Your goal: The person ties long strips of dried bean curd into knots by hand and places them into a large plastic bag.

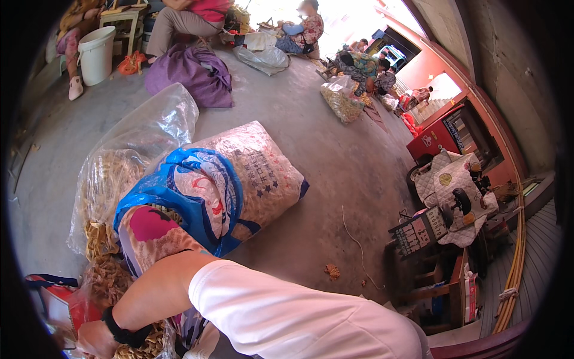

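Observation:
My right hand (96, 339), with a black band around the wrist, reaches to the lower left edge. It is beside a red bag (83, 312) and tangled tan strips (148, 343); its fingers are dim and partly hidden, so any hold is unclear. My left hand is out of view. A clear plastic bag (112, 170) of tan strips stands past my patterned trouser knee (154, 233). Next to it lies a filled, printed sack (269, 175), with a blue plastic bag (157, 190) bunched at its near end.
Several people sit farther off, near a purple cloth bundle (188, 76), a white bucket (96, 56) and a filled clear bag (343, 98). A scooter with a quilted cover (453, 193) stands at right. A string (358, 244) and a small tan clump (332, 271) lie on the floor.

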